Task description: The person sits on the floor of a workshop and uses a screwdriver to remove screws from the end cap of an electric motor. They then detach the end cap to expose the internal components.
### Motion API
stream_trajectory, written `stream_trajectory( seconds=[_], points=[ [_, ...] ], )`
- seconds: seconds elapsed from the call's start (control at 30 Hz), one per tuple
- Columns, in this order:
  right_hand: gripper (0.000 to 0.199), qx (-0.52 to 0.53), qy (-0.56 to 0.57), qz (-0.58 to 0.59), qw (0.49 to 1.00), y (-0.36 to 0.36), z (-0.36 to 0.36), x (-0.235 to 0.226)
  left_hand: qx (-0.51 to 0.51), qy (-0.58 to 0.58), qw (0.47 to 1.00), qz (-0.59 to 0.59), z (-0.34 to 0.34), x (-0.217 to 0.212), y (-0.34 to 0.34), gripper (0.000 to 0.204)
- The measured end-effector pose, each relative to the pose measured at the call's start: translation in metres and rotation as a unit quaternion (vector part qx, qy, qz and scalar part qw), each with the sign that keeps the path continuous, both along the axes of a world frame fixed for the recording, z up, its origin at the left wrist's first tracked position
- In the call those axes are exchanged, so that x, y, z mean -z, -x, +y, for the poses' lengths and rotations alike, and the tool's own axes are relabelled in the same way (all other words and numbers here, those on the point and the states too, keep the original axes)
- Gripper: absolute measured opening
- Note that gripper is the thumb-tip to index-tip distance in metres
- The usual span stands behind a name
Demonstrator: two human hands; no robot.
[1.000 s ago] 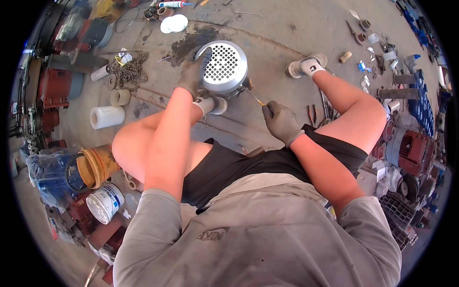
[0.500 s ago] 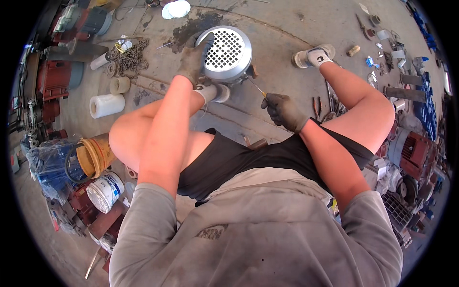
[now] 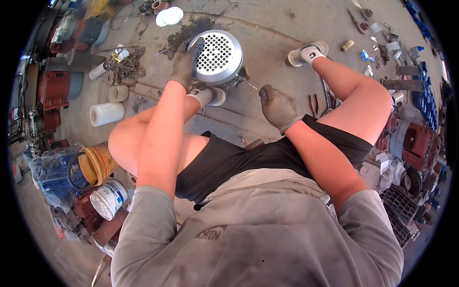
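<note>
Shows the right hand point(image 3: 279, 109) rolled over since the earlier frame, its back now upward, gripping a thin screwdriver point(image 3: 250, 86). Reaches with the shaft to the lower right edge of a silver grille cover point(image 3: 216, 56). Lays the left hand point(image 3: 183, 65), fingers spread, against the cover's left rim. Finds the cover on the floor point(image 3: 267, 52) beyond the left shoe point(image 3: 219, 97), with pliers point(image 3: 311, 104) near the right hand.
</note>
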State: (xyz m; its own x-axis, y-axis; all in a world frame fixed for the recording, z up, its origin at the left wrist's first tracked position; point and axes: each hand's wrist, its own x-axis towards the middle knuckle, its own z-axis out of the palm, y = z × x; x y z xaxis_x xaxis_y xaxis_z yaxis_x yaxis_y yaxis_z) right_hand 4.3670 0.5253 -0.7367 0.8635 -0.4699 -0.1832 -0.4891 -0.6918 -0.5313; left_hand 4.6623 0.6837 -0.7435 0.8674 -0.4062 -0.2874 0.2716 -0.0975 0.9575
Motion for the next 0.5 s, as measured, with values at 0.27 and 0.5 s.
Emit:
stream_trajectory(
  seconds=[0.27,0.5],
  points=[
    [0.032,0.029,-0.25,0.001,0.968,-0.001,-0.011,0.009,-0.001,-0.013,0.998,-0.058,0.001,0.013,-0.004,0.036],
    [0.042,0.093,-0.413,0.061,0.904,-0.005,-0.014,0.006,0.02,-0.062,0.99,-0.124,0.0,-0.001,-0.001,0.038]
  ],
)
